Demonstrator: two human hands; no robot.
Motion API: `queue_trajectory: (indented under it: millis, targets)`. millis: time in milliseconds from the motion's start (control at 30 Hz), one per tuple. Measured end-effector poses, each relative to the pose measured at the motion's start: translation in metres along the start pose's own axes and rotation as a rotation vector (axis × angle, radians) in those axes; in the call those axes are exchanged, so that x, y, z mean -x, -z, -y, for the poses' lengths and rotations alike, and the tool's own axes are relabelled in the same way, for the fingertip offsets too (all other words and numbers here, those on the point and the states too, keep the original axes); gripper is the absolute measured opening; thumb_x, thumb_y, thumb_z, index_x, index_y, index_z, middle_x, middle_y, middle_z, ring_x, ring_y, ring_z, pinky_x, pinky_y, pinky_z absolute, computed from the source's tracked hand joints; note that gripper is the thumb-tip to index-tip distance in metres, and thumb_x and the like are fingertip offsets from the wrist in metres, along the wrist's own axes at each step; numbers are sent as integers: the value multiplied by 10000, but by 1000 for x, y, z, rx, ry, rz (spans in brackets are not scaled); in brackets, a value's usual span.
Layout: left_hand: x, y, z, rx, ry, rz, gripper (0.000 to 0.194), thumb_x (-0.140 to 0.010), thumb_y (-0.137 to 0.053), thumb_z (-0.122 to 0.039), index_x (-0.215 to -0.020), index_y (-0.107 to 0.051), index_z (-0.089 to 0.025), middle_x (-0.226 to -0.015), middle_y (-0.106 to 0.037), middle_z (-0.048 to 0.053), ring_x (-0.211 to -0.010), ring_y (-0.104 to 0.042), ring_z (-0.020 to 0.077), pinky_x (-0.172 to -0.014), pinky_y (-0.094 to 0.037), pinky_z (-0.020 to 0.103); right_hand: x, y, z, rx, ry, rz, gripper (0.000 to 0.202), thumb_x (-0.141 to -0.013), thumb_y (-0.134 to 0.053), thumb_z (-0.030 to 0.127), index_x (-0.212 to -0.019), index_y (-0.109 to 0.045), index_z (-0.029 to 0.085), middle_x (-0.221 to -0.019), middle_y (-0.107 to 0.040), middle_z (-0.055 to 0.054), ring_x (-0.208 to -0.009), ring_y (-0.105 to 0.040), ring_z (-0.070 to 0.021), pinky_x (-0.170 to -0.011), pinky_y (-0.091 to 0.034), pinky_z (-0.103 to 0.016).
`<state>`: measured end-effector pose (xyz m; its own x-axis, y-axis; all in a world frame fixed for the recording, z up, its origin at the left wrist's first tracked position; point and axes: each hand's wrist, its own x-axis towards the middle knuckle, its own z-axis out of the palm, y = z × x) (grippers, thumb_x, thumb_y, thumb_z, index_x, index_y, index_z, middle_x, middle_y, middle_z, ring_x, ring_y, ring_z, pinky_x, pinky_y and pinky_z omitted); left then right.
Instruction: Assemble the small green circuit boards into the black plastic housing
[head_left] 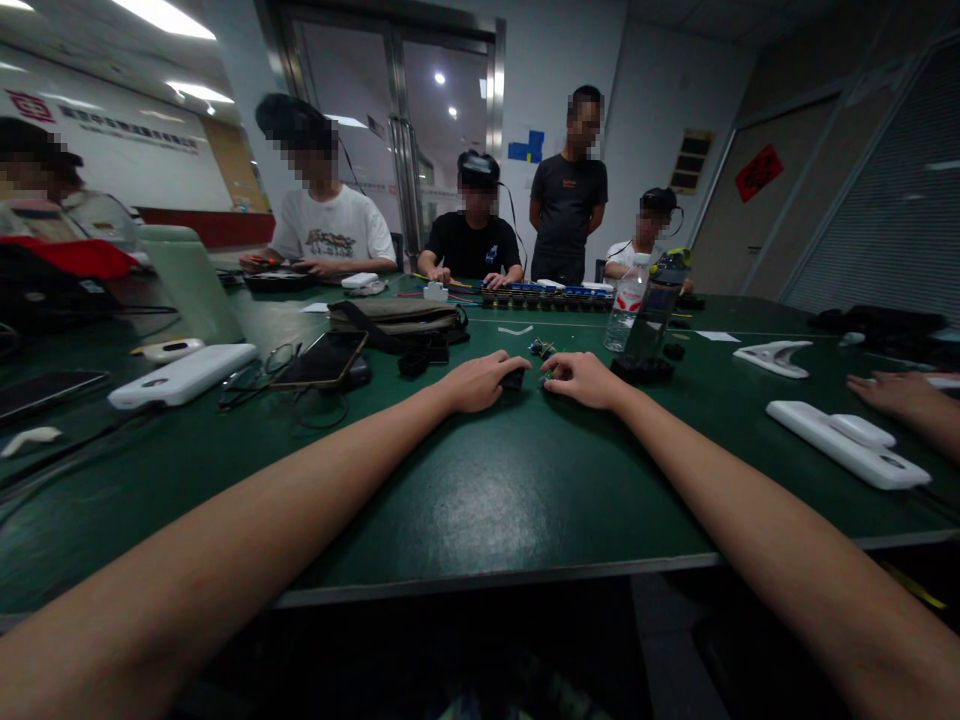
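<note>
Both my arms reach forward over the green table [480, 510]. My left hand [477, 384] is closed at a small black block-like piece [513, 380], its fingers resting on the top and near side. Just to the right, my right hand [586, 380] is curled with thumb and fingertips together around small greenish bits that look like electronic parts [547, 378]; their exact kind is too small to tell. Beyond the gap between the hands lies a little cluster of small coloured parts [538, 347]. The two hands are apart.
Left are a phone [324, 358], glasses [259, 372], a white device [182, 376], a green tumbler [191, 285] and a bag [401, 320]. Right stand a water bottle [625, 310] and dark bottle [654, 315]; another white device [847, 445] lies near a co-worker's hand [892, 395]. Several people are around the table.
</note>
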<state>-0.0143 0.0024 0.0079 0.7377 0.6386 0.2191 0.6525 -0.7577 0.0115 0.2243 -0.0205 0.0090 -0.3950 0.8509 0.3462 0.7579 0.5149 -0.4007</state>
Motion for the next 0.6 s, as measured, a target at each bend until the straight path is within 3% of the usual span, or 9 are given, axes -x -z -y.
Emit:
queue_trajectory:
  millis: [300, 600]
  targets:
    - [-1, 0, 0, 0, -16, 0, 648, -818, -461, -128, -1438, -426, -311, -1238, -584, 75, -1131, -629, 250, -994, -496, 366, 0, -1, -1, -179, -49, -21, 284, -772, -741, 271, -1030, -728, 156, -767, -696, 4, -748, -637, -147, -754, -479, -283]
    - [-4, -2, 2, -8, -9, 16, 588, -840, -455, -155, -1419, -427, -254, -1239, -606, 100, -1136, -627, 262, -1002, -495, 386, -3, -4, -8, -399, -86, -13, 283, -700, -770, 239, -952, -682, 145, -769, -683, -1, -706, -641, -133, -716, -515, -269]
